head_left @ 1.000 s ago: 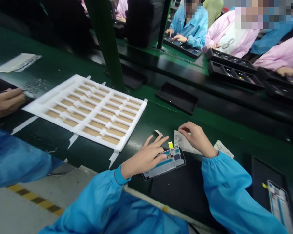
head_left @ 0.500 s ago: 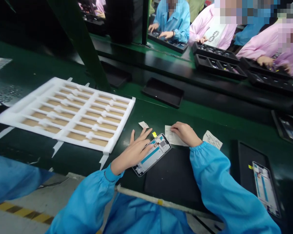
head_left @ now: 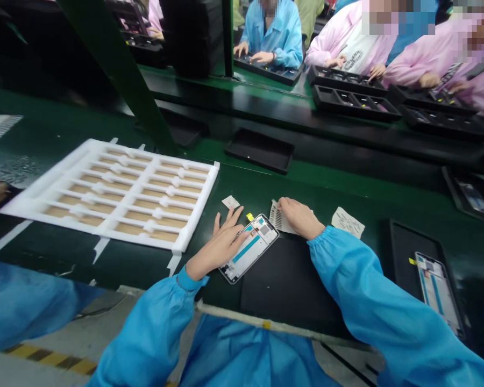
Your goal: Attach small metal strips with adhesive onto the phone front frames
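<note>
An opened phone [head_left: 253,250], showing its inner frame with blue strips and a yellow tab, lies aslant at the left edge of a black mat [head_left: 284,290]. Across its left side rests my left hand [head_left: 221,244], fingers spread and thumb over the phone's inner face; the palm hides part of it. My right hand [head_left: 300,217] is closed, thumb and fingers pinched together at a pale sheet of small strip stickers [head_left: 280,219]. The fingers cover the middle of that sheet, and whether a single sticker is between the fingertips cannot be seen.
A white foam tray [head_left: 181,236] with slots is taped down at left. Paper scraps [head_left: 230,202] and a handwritten note [head_left: 347,222] lie nearby. At right, a black tray [head_left: 395,252] holds another phone [head_left: 438,290]. An empty black tray [head_left: 260,150] sits behind; co-workers sit across.
The view has shifted slightly. My left hand stays on the phone, and my right hand remains at the sticker sheet, whose left end now looks tilted up. At far left another person's hand shows more.
</note>
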The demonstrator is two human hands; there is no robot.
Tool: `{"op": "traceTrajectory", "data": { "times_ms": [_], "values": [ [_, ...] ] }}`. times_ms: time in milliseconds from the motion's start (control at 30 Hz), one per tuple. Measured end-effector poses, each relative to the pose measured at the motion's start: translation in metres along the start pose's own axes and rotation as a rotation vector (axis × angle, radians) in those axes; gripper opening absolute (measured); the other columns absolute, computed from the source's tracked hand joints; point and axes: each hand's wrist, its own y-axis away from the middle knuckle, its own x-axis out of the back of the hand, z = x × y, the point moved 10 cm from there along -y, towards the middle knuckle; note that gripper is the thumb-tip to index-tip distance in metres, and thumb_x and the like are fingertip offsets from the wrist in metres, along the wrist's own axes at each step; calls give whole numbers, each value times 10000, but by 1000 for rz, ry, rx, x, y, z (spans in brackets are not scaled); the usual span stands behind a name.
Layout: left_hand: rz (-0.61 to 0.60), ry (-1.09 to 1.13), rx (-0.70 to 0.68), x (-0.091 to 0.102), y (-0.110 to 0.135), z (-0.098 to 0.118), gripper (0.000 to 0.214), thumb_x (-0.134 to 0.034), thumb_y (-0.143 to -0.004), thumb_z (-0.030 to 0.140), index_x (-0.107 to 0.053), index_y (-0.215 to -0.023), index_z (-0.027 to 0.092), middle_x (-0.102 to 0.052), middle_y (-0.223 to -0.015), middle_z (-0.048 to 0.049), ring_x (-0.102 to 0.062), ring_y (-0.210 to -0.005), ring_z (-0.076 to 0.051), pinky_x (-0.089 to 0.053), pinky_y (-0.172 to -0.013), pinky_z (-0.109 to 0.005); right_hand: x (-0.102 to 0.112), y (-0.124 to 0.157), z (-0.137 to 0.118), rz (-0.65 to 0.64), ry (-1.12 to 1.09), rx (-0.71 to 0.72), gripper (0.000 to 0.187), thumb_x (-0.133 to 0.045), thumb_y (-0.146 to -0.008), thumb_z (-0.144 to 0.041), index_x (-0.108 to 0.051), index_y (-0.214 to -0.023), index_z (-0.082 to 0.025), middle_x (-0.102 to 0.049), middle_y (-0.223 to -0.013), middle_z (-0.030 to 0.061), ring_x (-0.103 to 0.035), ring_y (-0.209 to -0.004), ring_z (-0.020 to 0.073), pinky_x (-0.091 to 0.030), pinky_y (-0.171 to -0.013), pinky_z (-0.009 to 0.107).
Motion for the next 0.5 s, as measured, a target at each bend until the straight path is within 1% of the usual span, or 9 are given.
{"op": "traceTrajectory", "data": {
  "times_ms": [67, 133, 233, 300, 333, 400, 433, 467, 500],
  "values": [
    [68, -47, 8, 4, 0, -2, 411, -286, -1026, 409, -604, -901, 181, -312, -1571, -120, -197, -1494, -285, -143, -1203, -593, 2, 1, 4, 17, -67, -8, 136, -373, -986, -143, -505, -1015, -158, -642, -978, 112, -598, -865, 227, -378, -681, 302],
    [117, -97, -5, 8, 0, 0, 390, -299, -1025, 393, -598, -894, 179, -296, -1573, -121, -174, -1495, -300, -124, -1197, -612, 3, 2, 9, 41, -143, -20, 125, -370, -989, -162, -493, -1006, -176, -644, -924, 86, -593, -804, 207, -364, -660, 292],
    [109, -138, -50, 10, 1, 8, 393, -294, -1027, 384, -580, -858, 175, -203, -1621, -87, -96, -1507, -340, -49, -1172, -675, 5, 3, 16, 90, -273, -40, 112, -364, -980, -178, -472, -962, -204, -623, -854, 39, -571, -716, 173, -372, -642, 275],
    [104, -138, -83, 15, 3, 16, 392, -293, -1030, 381, -571, -847, 174, -224, -1617, -84, -135, -1501, -342, -56, -1177, -666, 8, 4, 22, 142, -358, -50, 112, -361, -972, -195, -459, -920, -212, -594, -866, 30, -567, -730, 161, -402, -665, 270],
    [96, -120, -105, 18, 5, 22, 378, -300, -1031, 378, -575, -865, 178, -283, -1593, -91, -203, -1486, -325, -107, -1190, -629, 10, 6, 24, 172, -396, -53, 116, -358, -969, -203, -455, -906, -213, -577, -892, 36, -567, -755, 159, -419, -686, 272],
    [53, -57, -143, 22, 10, 37, 336, -317, -1033, 374, -587, -944, 195, -495, -1445, -100, -441, -1364, -262, -320, -1156, -488, 16, 9, 28, 230, -460, -51, 125, -354, -962, -212, -461, -897, -208, -542, -951, 56, -564, -825, 163, -447, -744, 287],
    [27, -33, -151, 24, 13, 45, 319, -323, -1034, 371, -590, -980, 206, -602, -1308, -85, -560, -1241, -228, -431, -1070, -403, 19, 11, 29, 255, -482, -47, 128, -356, -958, -215, -470, -899, -205, -528, -970, 64, -559, -857, 168, -455, -774, 297],
    [4, -27, -154, 24, 16, 53, 303, -330, -1035, 365, -593, -1014, 217, -667, -1166, -61, -636, -1108, -204, -499, -962, -338, 22, 13, 30, 274, -506, -41, 128, -367, -953, -220, -483, -903, -202, -519, -982, 69, -552, -878, 173, -459, -795, 308],
    [-10, -44, -158, 25, 18, 62, 288, -341, -1034, 357, -597, -1043, 226, -695, -1054, -39, -675, -998, -194, -528, -864, -302, 24, 15, 31, 287, -537, -34, 125, -387, -946, -231, -498, -900, -199, -515, -985, 72, -544, -891, 179, -462, -805, 317]
  ]
}}
